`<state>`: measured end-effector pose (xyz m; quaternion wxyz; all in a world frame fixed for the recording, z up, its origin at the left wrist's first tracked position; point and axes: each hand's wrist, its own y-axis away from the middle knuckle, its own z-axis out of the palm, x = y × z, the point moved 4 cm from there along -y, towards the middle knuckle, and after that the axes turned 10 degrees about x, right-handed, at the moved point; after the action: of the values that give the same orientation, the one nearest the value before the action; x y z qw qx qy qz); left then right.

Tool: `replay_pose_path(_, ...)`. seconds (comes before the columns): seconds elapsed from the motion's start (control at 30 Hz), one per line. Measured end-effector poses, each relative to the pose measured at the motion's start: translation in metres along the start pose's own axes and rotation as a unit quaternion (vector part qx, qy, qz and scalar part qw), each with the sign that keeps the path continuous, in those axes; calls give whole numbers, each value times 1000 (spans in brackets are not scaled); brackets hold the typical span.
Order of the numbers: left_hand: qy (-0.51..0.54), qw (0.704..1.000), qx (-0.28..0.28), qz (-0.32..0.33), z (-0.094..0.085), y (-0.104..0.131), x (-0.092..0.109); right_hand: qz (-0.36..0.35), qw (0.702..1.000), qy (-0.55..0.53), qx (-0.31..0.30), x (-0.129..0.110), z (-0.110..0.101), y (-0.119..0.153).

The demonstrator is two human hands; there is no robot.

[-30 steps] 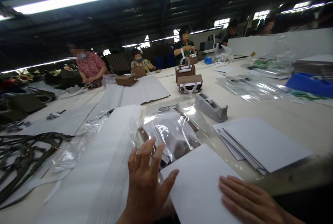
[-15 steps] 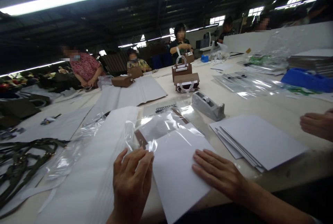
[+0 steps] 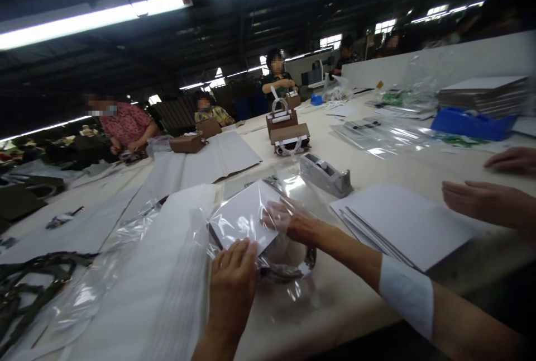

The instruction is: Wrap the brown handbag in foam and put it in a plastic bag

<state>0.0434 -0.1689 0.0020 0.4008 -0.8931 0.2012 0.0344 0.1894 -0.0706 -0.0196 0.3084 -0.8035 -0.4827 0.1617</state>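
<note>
A clear plastic bag (image 3: 288,291) lies in front of me on the table, with a white sheet (image 3: 240,213) inside. My right hand (image 3: 288,221) reaches in under the film, fingers stretched out over the sheet's right side. At the bag's near left edge, the fingers of my left hand (image 3: 234,274) are closed on the plastic. Under the film, close to my right wrist, a dark curved strap (image 3: 310,259) shows; what it belongs to is mostly covered.
Right of the bag lies a stack of white sheets (image 3: 412,221); beyond stands a grey tape dispenser (image 3: 324,174). White foam sheets (image 3: 159,271) spread left, dark straps (image 3: 33,288) farther left. Brown handbags (image 3: 288,136) stand ahead. Another person's hands (image 3: 488,202) are at right.
My right hand has gone from the top of the white sheet to inside the bag. The sheet is now farther in. At right, the other person's hands have come closer.
</note>
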Motion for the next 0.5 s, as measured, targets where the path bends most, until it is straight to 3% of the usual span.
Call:
replay_pose_path(0.1, 11, 999, 32, 32, 13, 1, -5, 6, 999, -6, 35, -22, -28, 31)
replay_pose_path(0.17, 26, 998, 44, 48, 16, 2, -9, 7, 998, -37, 57, -34, -53, 68)
replay_pose_path(0.23, 47, 996, 41, 63, 17, 4, -13, 51, 996, -34, 61, -29, -81, 114)
replay_pose_path(0.3, 62, 995, 36, 73, 18, 6, -16, 122, 992, 29, -2, -6, -105, 165)
replay_pose_path(0.4, 64, 994, 60, 67, 21, 11, -21, 185, 961, 120, -168, 42, -131, 233)
replay_pose_path(0.5, 65, 991, 88, 80, 26, 13, -25, 204, 943, 89, -248, 78, -142, 268)
